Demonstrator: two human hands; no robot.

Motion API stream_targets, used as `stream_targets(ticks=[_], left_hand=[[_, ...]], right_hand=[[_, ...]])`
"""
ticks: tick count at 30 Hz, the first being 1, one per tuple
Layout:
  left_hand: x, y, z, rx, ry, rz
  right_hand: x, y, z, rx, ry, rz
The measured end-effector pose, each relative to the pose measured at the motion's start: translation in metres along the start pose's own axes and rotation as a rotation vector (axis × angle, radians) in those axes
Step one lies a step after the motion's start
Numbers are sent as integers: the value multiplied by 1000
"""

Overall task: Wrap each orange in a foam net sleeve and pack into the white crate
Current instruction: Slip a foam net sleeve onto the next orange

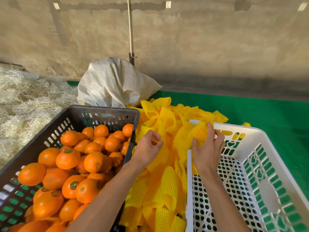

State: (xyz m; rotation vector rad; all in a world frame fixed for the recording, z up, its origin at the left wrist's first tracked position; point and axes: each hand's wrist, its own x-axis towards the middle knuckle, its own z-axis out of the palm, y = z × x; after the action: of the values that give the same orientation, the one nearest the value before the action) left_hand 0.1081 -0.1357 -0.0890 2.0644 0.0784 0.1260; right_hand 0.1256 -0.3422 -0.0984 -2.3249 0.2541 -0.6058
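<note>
Closest in, at six o'clock, two bare forearms reach up from the bottom edge. At seven o'clock sits the black crate (pixel 70 113), heaped with loose oranges (pixel 93 162), none of them sleeved. At five o'clock is the white crate (pixel 274 158), its perforated floor bare wherever it shows.

Move up the middle. The pile of foam net sleeves (pixel 167 181) fills the gap between the two crates. The left hand (pixel 148 146) hovers over it just beside the black crate's rim, fingers curled and thumb close to fingertips; a scrap of yellow shows there, but whether it truly pinches a sleeve I cannot tell. The right hand (pixel 208 151) is at the white crate's near-left corner, fingers wrapped round a sleeved orange (pixel 200 134), held over the rim.

The risk, as I judge it: the net looks loosely seated, so a quick release could let it ride up and bare the fruit, or the orange could drop hard on that bare plastic floor and bruise. A release short of the rim would lose it in the pile.

Farther, at twelve o'clock, a white woven sack (pixel 115 84) slumps against the wall; at ten o'clock, pale straw (pixel 25 97); green matting (pixel 250 111) at two.
</note>
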Motion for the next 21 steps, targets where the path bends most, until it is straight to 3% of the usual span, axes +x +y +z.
stream_targets(ticks=[4, 7, 10, 13, 17, 21], left_hand=[[-2, -12, 4, 310, -273, -62], [-4, -15, 4, 470, -363, -65], [-3, -13, 2, 554, -367, -86], [-6, -10, 4, 682, -406, -64], [-10, -9, 8, 877, -467, -36], [-5, -11, 6, 738, -353, -7]], right_hand=[[5, 16, 1, -117, -84, 46], [8, 28, 2, -206, -172, 95], [7, 34, 5, -225, -296, 136], [9, 35, 4, -219, -315, 147], [10, 33, 3, -191, -231, 82], [8, 29, 5, -147, -143, -11]])
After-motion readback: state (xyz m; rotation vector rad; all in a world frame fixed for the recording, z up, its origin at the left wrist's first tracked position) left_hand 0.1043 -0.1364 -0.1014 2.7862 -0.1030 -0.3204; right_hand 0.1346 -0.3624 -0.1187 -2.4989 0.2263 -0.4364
